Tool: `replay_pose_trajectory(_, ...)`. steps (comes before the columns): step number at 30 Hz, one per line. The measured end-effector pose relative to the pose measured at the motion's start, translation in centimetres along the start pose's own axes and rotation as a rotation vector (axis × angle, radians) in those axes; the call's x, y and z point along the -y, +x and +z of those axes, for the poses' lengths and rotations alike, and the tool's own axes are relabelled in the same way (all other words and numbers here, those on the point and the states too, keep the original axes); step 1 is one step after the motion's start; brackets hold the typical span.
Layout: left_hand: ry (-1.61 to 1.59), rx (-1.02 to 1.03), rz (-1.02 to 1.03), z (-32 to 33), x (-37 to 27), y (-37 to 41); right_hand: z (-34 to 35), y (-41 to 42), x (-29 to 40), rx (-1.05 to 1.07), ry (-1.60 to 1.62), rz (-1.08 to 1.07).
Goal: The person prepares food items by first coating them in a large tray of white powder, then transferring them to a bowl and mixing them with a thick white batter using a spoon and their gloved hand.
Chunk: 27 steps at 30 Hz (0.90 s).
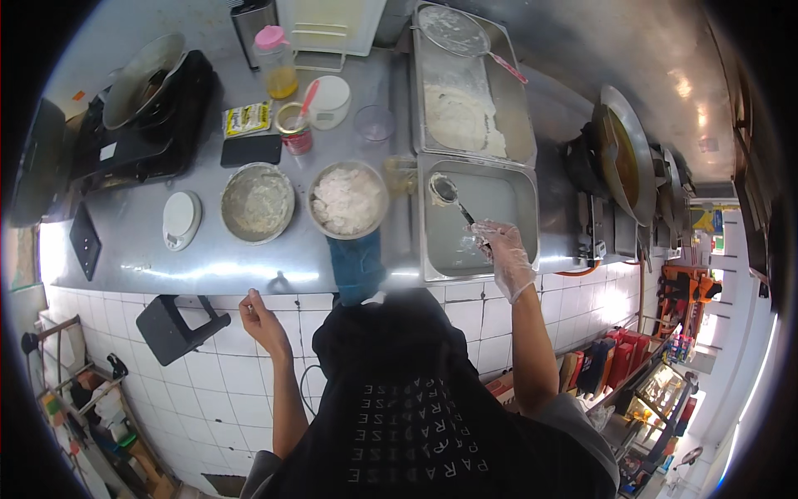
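Observation:
In the plastic-gloved grip of my right hand (pixel 502 249) is a small ladle (pixel 444 189) with a dark handle. Pale batter clings to its bowl, which hangs over the left part of a rectangular steel tray (pixel 476 277). A thin layer of clear liquid seems to cover that tray's bottom. Left of it, a metal bowl (pixel 349 236) holds clumpy white flour (pixel 346 194). A second metal bowl (pixel 234 212), smeared with batter, stands further left. My bare left hand (pixel 260 318) is loosely curled and holds nothing, just off the counter's front edge.
Behind the steel tray, a deeper pan (pixel 416 93) contains flour, with a sieve (pixel 452 31) across its far end. Kitchen scales (pixel 181 218), a phone (pixel 251 151), an opened can (pixel 293 131) and a pink-lidded jar (pixel 274 65) occupy the counter. An oil-filled wok (pixel 623 156) stands right.

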<state>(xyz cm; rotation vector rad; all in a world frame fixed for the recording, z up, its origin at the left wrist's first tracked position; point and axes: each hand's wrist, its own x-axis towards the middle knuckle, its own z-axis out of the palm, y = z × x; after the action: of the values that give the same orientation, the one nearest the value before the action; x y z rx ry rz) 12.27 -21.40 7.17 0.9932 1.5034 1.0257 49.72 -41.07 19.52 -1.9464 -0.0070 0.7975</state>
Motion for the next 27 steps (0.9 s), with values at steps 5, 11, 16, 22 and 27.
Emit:
replay_pose_trajectory(5, 0.011, -0.024, 0.01, -0.6, 0.3, 0.2, 4.5, -1.6, 1.9, 0.067, -0.178, -0.193)
replay_pose_trajectory(11, -0.031, -0.095, -0.042, -2.4, 0.9, 0.1, 10.4, -1.2, 2.1, 0.004, -0.822, -0.666)
replay_pose_trajectory(16, -0.059, -0.161, -0.101, -3.2, 0.8, -0.7, 11.8, -1.0, 2.8, 0.025, -1.066, -0.712)
replay_pose_trajectory(22, 0.003, -0.094, -0.052, -2.6, 2.3, -0.9, 11.5, -1.6, 3.0, -0.035, -1.124, -0.854)
replay_pose_trajectory(27, 0.574, 0.485, 0.262, 4.5, 3.2, -1.2, 11.4, -1.2, 1.6, 0.015, -0.997, -0.824)
